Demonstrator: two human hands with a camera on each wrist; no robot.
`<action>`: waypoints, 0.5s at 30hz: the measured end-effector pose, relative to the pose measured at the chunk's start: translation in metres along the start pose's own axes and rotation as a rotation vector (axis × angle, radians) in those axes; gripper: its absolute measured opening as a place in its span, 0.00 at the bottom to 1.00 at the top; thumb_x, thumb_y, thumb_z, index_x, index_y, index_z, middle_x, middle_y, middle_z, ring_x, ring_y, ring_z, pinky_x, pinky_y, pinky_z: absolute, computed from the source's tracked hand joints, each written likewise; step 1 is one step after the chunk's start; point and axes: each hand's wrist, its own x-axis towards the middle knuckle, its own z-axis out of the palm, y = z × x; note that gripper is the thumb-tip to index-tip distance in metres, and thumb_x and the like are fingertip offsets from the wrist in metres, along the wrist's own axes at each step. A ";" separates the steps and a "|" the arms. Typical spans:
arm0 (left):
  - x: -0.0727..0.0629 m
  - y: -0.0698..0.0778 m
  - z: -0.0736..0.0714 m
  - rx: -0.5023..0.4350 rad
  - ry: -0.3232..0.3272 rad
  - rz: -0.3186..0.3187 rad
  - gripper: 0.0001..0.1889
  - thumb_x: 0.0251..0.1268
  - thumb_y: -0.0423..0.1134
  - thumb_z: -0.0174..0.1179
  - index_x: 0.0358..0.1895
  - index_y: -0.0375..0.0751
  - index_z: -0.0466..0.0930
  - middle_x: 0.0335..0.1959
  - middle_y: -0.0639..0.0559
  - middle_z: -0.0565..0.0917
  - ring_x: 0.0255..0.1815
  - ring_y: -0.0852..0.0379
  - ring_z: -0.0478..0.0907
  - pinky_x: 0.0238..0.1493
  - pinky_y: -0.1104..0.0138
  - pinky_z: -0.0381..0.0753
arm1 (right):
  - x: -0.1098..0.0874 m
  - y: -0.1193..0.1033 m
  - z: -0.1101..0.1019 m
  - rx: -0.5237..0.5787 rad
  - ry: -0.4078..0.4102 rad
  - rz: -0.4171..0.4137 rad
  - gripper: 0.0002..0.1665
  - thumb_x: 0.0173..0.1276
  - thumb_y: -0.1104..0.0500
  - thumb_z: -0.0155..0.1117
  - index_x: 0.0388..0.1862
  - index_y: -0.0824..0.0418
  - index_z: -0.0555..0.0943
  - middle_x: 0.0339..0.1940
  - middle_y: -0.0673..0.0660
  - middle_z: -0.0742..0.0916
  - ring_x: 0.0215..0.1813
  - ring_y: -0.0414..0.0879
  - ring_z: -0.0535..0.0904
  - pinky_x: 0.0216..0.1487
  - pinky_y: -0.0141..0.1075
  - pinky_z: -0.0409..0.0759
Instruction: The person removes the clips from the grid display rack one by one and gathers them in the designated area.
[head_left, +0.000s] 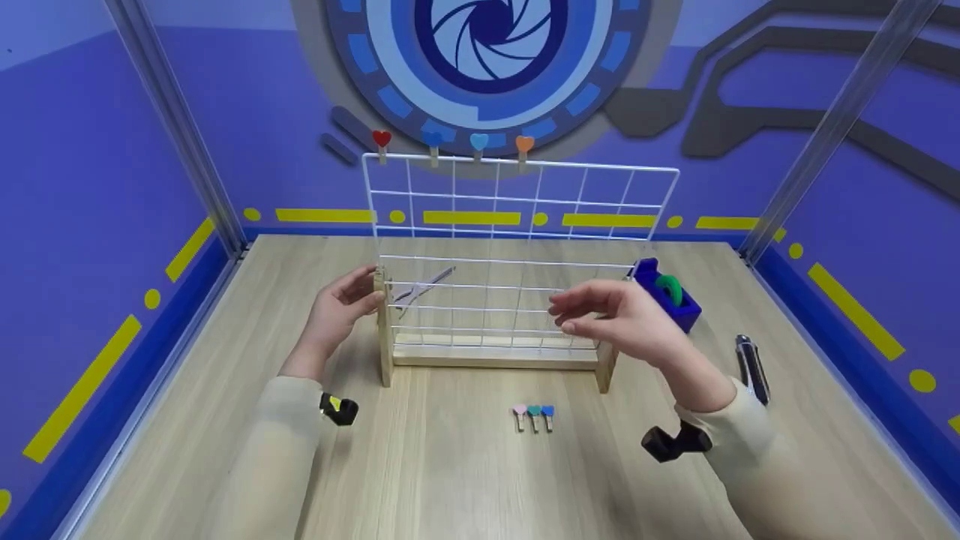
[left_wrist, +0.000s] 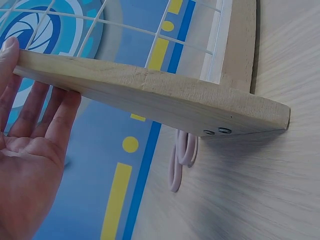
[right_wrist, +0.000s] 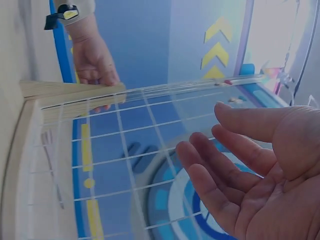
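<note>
A white wire grid rack (head_left: 517, 262) stands upright in a wooden base (head_left: 495, 361). My left hand (head_left: 337, 315) grips the upper end of its left wooden post (head_left: 384, 330); in the left wrist view the thumb and the fingers (left_wrist: 62, 115) lie on opposite sides of the wood. My right hand (head_left: 619, 315) hovers before the right part of the grid, fingers loosely bent and holding nothing, as the right wrist view also shows. Several heart-topped clothespins, among them a red one (head_left: 382, 141) and an orange one (head_left: 524, 147), sit along the top wire.
Three small heart clothespins (head_left: 534, 417) lie in a row before the rack. Behind the grid are scissors (head_left: 426, 286) with pale pink handles. To the right stand a dark blue tape dispenser (head_left: 686, 319) with green tape and a silver-and-black utility knife (head_left: 752, 369). Walls enclose the table.
</note>
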 end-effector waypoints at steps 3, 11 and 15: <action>-0.001 0.001 0.001 -0.002 0.006 0.000 0.30 0.70 0.36 0.67 0.74 0.39 0.71 0.66 0.36 0.79 0.56 0.65 0.80 0.55 0.75 0.84 | 0.004 -0.013 -0.007 0.008 0.016 -0.029 0.19 0.68 0.64 0.72 0.58 0.65 0.84 0.53 0.64 0.89 0.52 0.46 0.88 0.53 0.30 0.87; 0.000 0.002 0.001 -0.005 0.010 -0.009 0.30 0.71 0.35 0.66 0.74 0.39 0.70 0.67 0.36 0.78 0.55 0.66 0.80 0.55 0.75 0.84 | 0.019 -0.041 -0.023 0.051 0.058 -0.092 0.19 0.68 0.67 0.71 0.57 0.69 0.84 0.50 0.56 0.91 0.51 0.46 0.89 0.53 0.32 0.88; 0.000 0.002 0.001 0.002 0.008 -0.009 0.30 0.71 0.35 0.66 0.74 0.39 0.70 0.67 0.35 0.78 0.55 0.66 0.80 0.55 0.75 0.84 | 0.029 -0.056 -0.032 0.077 0.082 -0.144 0.18 0.68 0.68 0.70 0.57 0.70 0.84 0.49 0.53 0.92 0.50 0.45 0.89 0.52 0.33 0.89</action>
